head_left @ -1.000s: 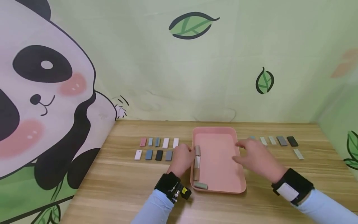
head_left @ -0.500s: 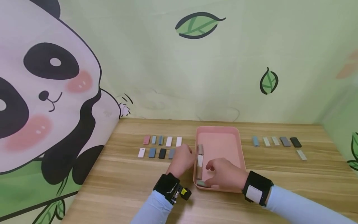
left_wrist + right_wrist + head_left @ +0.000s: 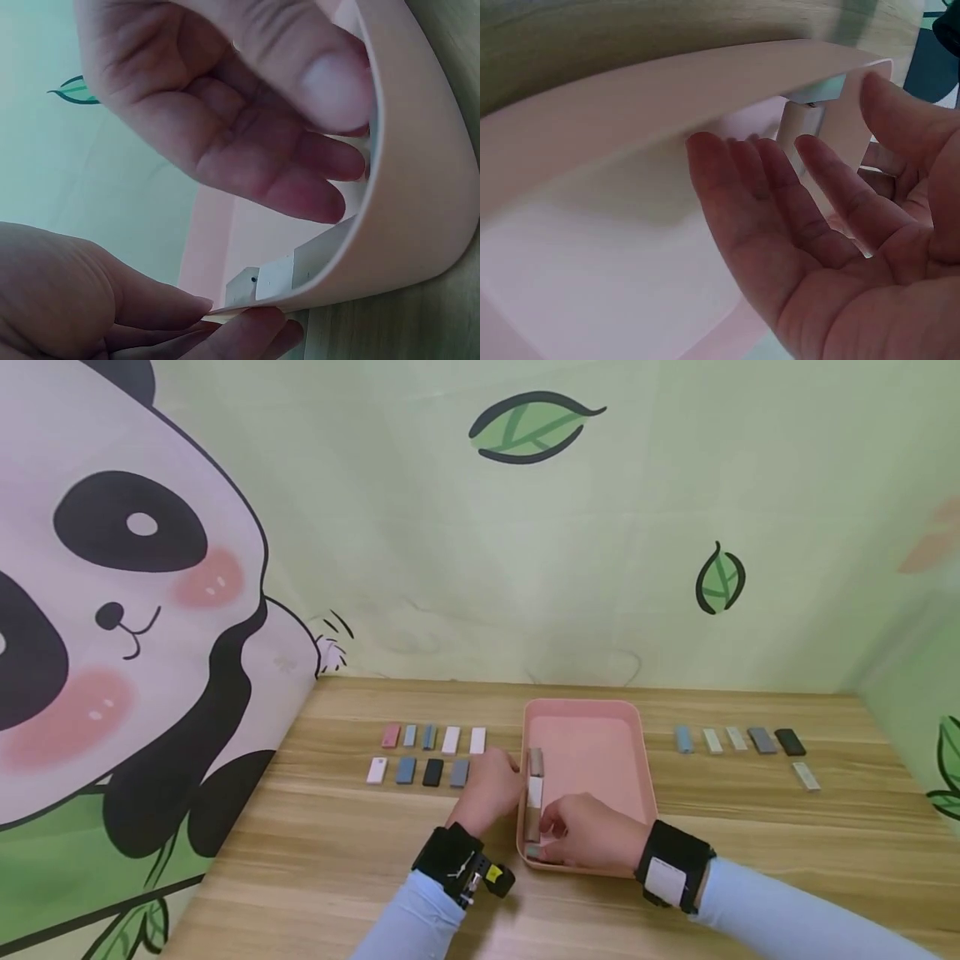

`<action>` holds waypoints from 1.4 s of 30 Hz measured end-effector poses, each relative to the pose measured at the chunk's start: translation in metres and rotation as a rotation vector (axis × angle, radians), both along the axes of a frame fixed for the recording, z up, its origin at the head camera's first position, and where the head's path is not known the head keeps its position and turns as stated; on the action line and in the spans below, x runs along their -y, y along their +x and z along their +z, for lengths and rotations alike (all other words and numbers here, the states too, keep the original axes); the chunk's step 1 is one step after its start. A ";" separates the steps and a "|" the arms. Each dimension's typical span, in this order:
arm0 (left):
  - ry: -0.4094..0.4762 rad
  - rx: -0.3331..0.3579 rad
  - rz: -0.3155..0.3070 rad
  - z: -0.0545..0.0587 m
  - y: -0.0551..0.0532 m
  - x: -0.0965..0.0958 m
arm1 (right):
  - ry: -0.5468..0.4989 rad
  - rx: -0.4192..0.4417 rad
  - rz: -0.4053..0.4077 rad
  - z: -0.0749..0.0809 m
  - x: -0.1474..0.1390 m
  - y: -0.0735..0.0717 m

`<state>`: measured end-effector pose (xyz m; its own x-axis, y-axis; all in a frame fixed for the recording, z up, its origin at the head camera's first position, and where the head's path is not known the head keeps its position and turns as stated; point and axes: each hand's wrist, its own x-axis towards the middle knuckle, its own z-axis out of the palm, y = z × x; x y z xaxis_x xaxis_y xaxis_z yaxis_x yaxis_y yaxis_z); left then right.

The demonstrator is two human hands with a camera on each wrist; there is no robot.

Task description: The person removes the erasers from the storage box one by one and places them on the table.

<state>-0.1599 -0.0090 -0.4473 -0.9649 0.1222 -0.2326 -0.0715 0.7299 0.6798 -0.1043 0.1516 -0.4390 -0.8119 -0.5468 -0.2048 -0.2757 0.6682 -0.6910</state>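
My left hand pinches the left rim of the pink tray, thumb and fingers on either side of the wall in the left wrist view. Along the tray's left wall stand a taupe block, a white block and a brown block. A pale green block sits in the near left corner, partly hidden by my right hand. That hand reaches inside the tray with loosely bent fingers; in the right wrist view its thumb stands apart from the fingers, close to the green block.
Left of the tray, two rows of small flat blocks lie on the wooden table, among them a pink block and a black block. Several more lie to the right, including a blue block and another black block.
My right hand has come from the tray's right rim across to its near left corner and lowered to the green block. My left hand has stayed on the left rim.
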 end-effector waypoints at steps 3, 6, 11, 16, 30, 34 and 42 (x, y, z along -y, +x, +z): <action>0.018 0.007 0.003 0.001 0.000 -0.001 | 0.011 -0.063 0.032 -0.002 0.001 0.000; 0.027 0.012 0.007 0.001 0.001 -0.001 | 0.016 -0.148 0.064 -0.003 0.003 0.000; 0.029 0.005 0.005 0.001 0.002 -0.002 | 0.054 -0.271 0.087 -0.004 0.007 0.000; 0.042 0.020 0.004 0.002 0.002 -0.003 | 0.086 -0.241 0.062 -0.002 0.010 0.001; 0.041 0.009 0.004 0.004 0.004 -0.004 | 0.091 -0.206 0.092 -0.008 0.010 0.001; 0.039 0.005 0.003 0.005 0.005 -0.004 | 0.061 -0.195 0.104 -0.006 0.007 0.003; 0.031 -0.002 -0.001 0.003 0.004 -0.005 | -0.008 -0.187 0.056 0.003 -0.012 0.003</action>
